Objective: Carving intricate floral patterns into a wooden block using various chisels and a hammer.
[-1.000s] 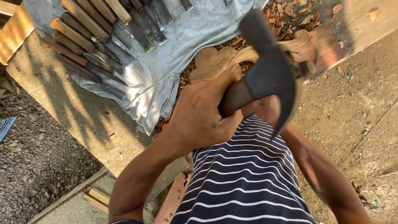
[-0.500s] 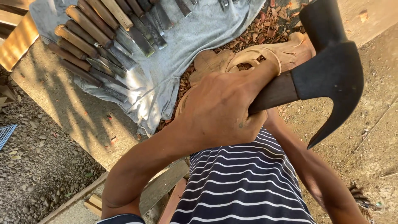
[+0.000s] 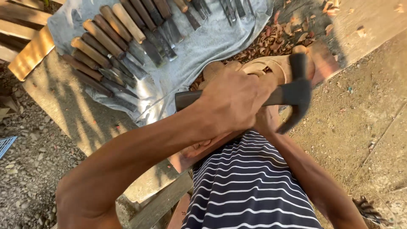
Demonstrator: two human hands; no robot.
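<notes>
Left hand (image 3: 231,101) clamped on the adze (image 3: 292,93) — right hand (image 3: 267,121) mostly hidden, grip unclear.

A grey cloth (image 3: 203,46) lies spread on a wooden bench (image 3: 72,110). On the cloth, a row of chisels (image 3: 114,46) with wooden handles lies side by side. Wood chips (image 3: 271,40) are scattered just right of the cloth. Gravel (image 3: 25,169) lies left of the bench.

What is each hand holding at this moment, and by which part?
The left hand grips the adze around its wooden handle, near the dark head. The right hand is mostly hidden; its hold cannot be told.
</notes>
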